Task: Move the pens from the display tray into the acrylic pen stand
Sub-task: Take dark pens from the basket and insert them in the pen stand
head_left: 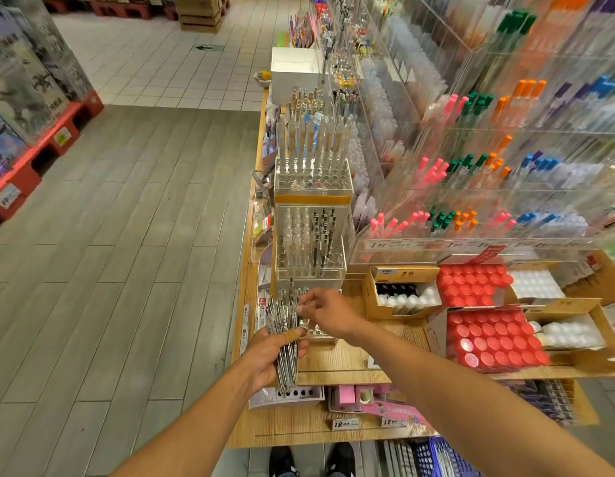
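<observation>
My left hand (pixel 269 352) grips a fanned bundle of clear-barrelled pens (pixel 285 333) at the shelf's left edge. My right hand (pixel 325 309) hovers just above and right of the bundle, fingers curled toward the pen tips; whether it pinches a pen I cannot tell. Directly behind the hands stands a clear acrylic pen stand (pixel 310 261) with a grid of holes, holding several clear and black pens. A low clear holder (pixel 320 333) lies under my right wrist, mostly hidden.
More acrylic stands with pens (pixel 313 180) rise behind. Cardboard boxes of red-capped bottles (pixel 488 339) and white bottles (pixel 407 299) fill the wooden shelf (pixel 337 364) to the right. Tiered acrylic racks of coloured pens (pixel 471 160) stand at the back right. The aisle floor lies left.
</observation>
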The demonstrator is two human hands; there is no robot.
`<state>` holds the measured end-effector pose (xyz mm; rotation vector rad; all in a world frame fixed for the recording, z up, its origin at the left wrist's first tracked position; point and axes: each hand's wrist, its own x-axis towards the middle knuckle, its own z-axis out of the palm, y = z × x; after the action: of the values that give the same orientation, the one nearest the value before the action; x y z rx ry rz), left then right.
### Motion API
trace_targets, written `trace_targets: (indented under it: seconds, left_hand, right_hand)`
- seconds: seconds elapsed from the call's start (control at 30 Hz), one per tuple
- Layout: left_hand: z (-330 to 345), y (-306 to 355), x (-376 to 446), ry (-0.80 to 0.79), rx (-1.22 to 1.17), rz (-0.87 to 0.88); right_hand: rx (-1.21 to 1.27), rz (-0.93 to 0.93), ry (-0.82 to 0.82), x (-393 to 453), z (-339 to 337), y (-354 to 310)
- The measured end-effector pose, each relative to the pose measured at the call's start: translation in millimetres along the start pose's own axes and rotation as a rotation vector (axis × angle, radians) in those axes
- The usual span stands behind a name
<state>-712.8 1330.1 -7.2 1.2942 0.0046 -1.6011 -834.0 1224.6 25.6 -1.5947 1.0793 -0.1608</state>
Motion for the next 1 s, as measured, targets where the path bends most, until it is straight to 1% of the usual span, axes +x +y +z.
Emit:
trace_targets:
  seconds: [0.07, 0.17, 0.33, 0.43, 0.57, 0.7, 0.73, 0.8, 0.83, 0.9, 1.0]
  left_hand:
    - [-1.3, -0.9, -0.8, -0.009, 0.016, -0.006]
    - [-3.4, -2.9, -0.6, -0.024, 0.02, -0.003]
    - [-6.7, -7.2, -2.9, -0.064, 0.072, -0.012]
    - [-7.8, -7.1, -4.3, -0.049, 0.032, -0.027]
    - [-4.9, -2.4, -2.3, -0.006, -0.075, -0.033]
    - [-8.2, 4.8, 2.5, 0.061, -0.219, 0.001]
    - [-9.8, 6.6, 3.4, 0.081, -0.246, 0.007]
    - [-12.9, 10.1, 4.1, 0.115, -0.249, 0.012]
    - [-13.8, 11.8, 3.5, 0.124, -0.239, 0.013]
    - [-15.6, 13.9, 2.5, 0.132, -0.226, 0.01]
    - [-16.2, 14.7, 0.0, 0.134, -0.208, 0.005]
  right_hand:
    - [0.086, 0.019, 0.008, -1.3, -2.8, -0.7]
    - [0.115, 0.022, -0.031, -4.6, -4.5, -1.5]
    - [0.091, 0.023, -0.09, -7.5, -9.7, -3.5]
    - [0.084, 0.045, -0.091, -6.4, -11.4, -7.1]
    - [0.096, 0.027, -0.036, -4.5, -19.9, -10.4]
    - [0.086, -0.08, 0.084, -0.9, -34.6, -15.5]
    - [0.058, -0.118, 0.128, 0.8, -37.8, -17.4]
    - [-0.089, -0.201, 0.205, 4.5, -42.7, -19.3]
    - [-0.17, -0.236, 0.218, 6.1, -44.0, -18.9]
    - [-0.299, -0.281, 0.195, 8.2, -43.2, -15.7]
    - [-0.424, -0.312, 0.131, 10.4, -38.3, -7.9]
